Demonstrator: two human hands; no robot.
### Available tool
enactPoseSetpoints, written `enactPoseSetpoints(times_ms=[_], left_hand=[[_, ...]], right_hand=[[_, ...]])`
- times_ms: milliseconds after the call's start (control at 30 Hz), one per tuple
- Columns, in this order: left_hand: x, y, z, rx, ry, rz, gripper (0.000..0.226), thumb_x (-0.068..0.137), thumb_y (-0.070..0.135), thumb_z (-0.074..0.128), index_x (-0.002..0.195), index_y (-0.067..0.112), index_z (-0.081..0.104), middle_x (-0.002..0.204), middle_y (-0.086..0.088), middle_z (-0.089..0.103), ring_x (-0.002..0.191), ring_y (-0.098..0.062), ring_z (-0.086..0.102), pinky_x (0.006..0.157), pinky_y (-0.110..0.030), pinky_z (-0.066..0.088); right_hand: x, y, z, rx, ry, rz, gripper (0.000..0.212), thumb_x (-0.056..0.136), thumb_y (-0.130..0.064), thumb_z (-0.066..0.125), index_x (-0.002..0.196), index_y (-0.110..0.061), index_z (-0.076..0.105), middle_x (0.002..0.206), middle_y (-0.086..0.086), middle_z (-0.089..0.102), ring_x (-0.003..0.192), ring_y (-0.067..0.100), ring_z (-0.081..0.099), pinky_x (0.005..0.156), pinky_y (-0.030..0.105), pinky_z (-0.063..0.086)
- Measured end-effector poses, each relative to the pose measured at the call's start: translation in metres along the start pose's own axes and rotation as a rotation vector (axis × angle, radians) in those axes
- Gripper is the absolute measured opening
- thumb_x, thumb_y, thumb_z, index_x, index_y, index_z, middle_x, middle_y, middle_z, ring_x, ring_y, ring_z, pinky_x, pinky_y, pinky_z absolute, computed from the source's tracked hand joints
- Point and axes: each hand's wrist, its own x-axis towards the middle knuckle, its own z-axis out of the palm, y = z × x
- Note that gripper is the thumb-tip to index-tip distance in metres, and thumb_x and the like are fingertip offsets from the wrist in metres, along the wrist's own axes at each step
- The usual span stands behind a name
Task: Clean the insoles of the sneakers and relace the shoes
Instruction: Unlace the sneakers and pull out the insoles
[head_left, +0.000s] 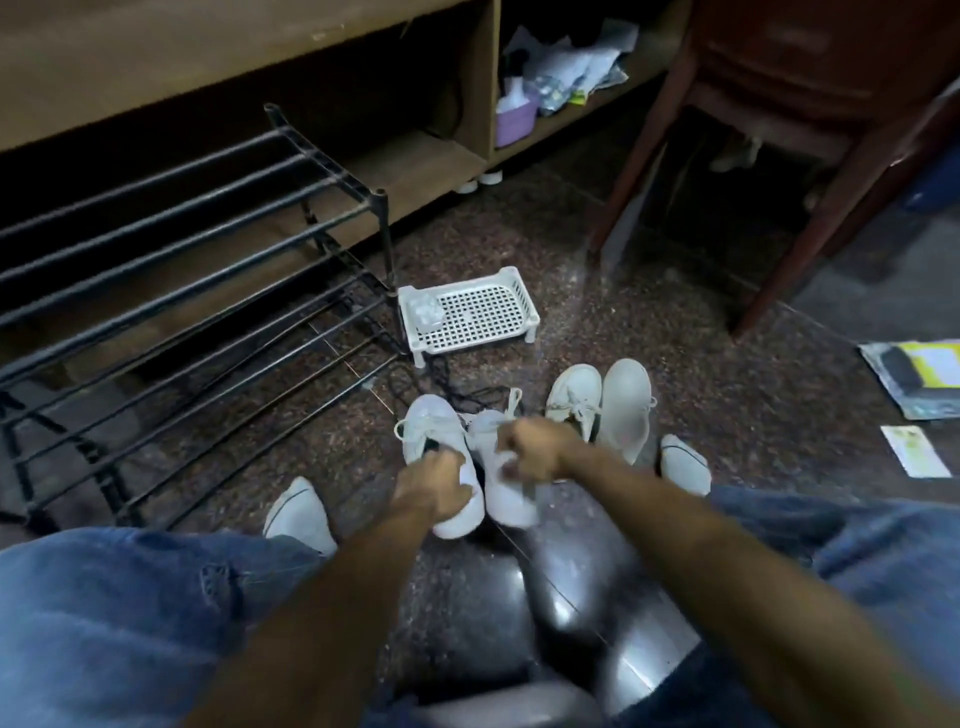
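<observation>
A black shoe rack (171, 244) fills the left of the frame. Right of its corner post, a white tray (467, 312) on the floor holds a small clear packet (427, 312). Lower centre, the left hand (434, 486) has its grip closed on the left sneaker (441, 441); the right hand (530, 449), blurred, curls over the right sneaker (506, 493). Another white pair (602, 405) lies just right, with open floor (753, 374) up to the chair leg (774, 291).
</observation>
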Motion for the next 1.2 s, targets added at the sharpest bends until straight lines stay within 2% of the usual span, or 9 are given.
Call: enactPoseSetpoints(times_ms=[267, 367, 433, 533, 700, 833, 1000, 1100, 1200], left_hand=[[0.019, -0.023, 0.106, -0.285, -0.293, -0.109, 0.038, 0.09, 0.015, 0.058, 0.127, 0.007, 0.058, 0.126, -0.014, 0.06, 0.118, -0.033, 0.056, 0.099, -0.038, 0.046], [0.035, -0.034, 0.102, -0.341, -0.371, -0.131, 0.006, 0.088, 0.009, 0.053, 0.087, 0.008, 0.059, 0.093, -0.013, 0.057, 0.095, -0.036, 0.058, 0.076, -0.033, 0.043], [0.041, -0.039, 0.093, -0.41, -0.239, -0.189, 0.012, 0.082, 0.013, 0.054, 0.072, 0.019, 0.056, 0.08, -0.007, 0.056, 0.08, -0.027, 0.056, 0.072, -0.03, 0.044], [0.045, -0.044, 0.076, -0.575, -0.019, -0.348, 0.016, 0.077, 0.015, 0.056, 0.085, 0.015, 0.069, 0.099, -0.01, 0.069, 0.094, -0.031, 0.063, 0.088, -0.038, 0.053], [0.087, -0.075, 0.112, -0.806, 0.027, -0.427, 0.05, 0.058, 0.028, 0.048, 0.103, 0.017, 0.067, 0.115, -0.014, 0.067, 0.101, -0.033, 0.064, 0.089, -0.047, 0.053], [0.057, -0.046, 0.082, -0.79, 0.08, -0.307, 0.057, 0.084, 0.014, 0.058, 0.141, 0.013, 0.049, 0.138, -0.012, 0.054, 0.125, -0.029, 0.052, 0.105, -0.029, 0.039], [0.056, -0.043, 0.086, -0.71, 0.083, -0.222, 0.026, 0.085, 0.002, 0.06, 0.109, 0.008, 0.069, 0.116, -0.01, 0.068, 0.109, -0.025, 0.062, 0.092, -0.026, 0.044], [0.052, -0.048, 0.085, -0.724, 0.038, -0.243, 0.004, 0.078, 0.025, 0.068, 0.081, 0.023, 0.069, 0.095, -0.002, 0.072, 0.093, -0.021, 0.067, 0.085, -0.033, 0.053], [0.043, -0.048, 0.085, -0.705, 0.017, -0.264, 0.02, 0.078, 0.041, 0.068, 0.066, 0.026, 0.063, 0.08, 0.003, 0.068, 0.083, -0.017, 0.065, 0.071, -0.028, 0.048]], right_hand=[[-0.001, 0.018, 0.12, 0.014, -0.308, 0.069, 0.042, 0.089, -0.019, 0.056, 0.128, -0.006, 0.051, 0.123, 0.016, 0.059, 0.113, 0.036, 0.055, 0.091, 0.041, 0.048], [0.012, 0.016, 0.119, 0.007, -0.279, 0.066, 0.033, 0.088, -0.031, 0.056, 0.117, -0.015, 0.056, 0.121, 0.011, 0.06, 0.111, 0.033, 0.057, 0.088, 0.038, 0.049], [0.025, 0.016, 0.116, -0.019, -0.206, 0.096, 0.029, 0.087, -0.032, 0.051, 0.114, -0.022, 0.06, 0.12, 0.01, 0.061, 0.11, 0.034, 0.058, 0.085, 0.036, 0.047], [0.043, 0.011, 0.107, 0.025, -0.093, 0.148, 0.03, 0.086, -0.021, 0.049, 0.113, -0.025, 0.061, 0.119, 0.012, 0.061, 0.107, 0.036, 0.058, 0.081, 0.035, 0.044], [0.069, -0.005, 0.108, 0.135, 0.091, 0.145, 0.036, 0.087, -0.018, 0.053, 0.123, -0.018, 0.054, 0.121, 0.011, 0.06, 0.108, 0.037, 0.058, 0.086, 0.041, 0.049], [0.082, -0.018, 0.11, 0.123, -0.009, 0.202, 0.035, 0.087, -0.017, 0.059, 0.121, -0.011, 0.054, 0.122, 0.014, 0.056, 0.111, 0.036, 0.056, 0.087, 0.041, 0.048], [0.077, -0.018, 0.114, 0.038, -0.014, 0.253, 0.027, 0.089, -0.015, 0.059, 0.114, -0.005, 0.06, 0.117, 0.018, 0.061, 0.108, 0.035, 0.059, 0.086, 0.039, 0.048], [0.067, -0.02, 0.124, -0.006, -0.036, 0.235, 0.026, 0.088, -0.014, 0.056, 0.113, -0.006, 0.059, 0.116, 0.018, 0.063, 0.108, 0.037, 0.06, 0.084, 0.039, 0.048], [0.055, -0.021, 0.136, -0.004, -0.043, 0.246, 0.026, 0.088, -0.012, 0.051, 0.112, -0.006, 0.06, 0.117, 0.018, 0.063, 0.11, 0.038, 0.059, 0.087, 0.04, 0.048]])
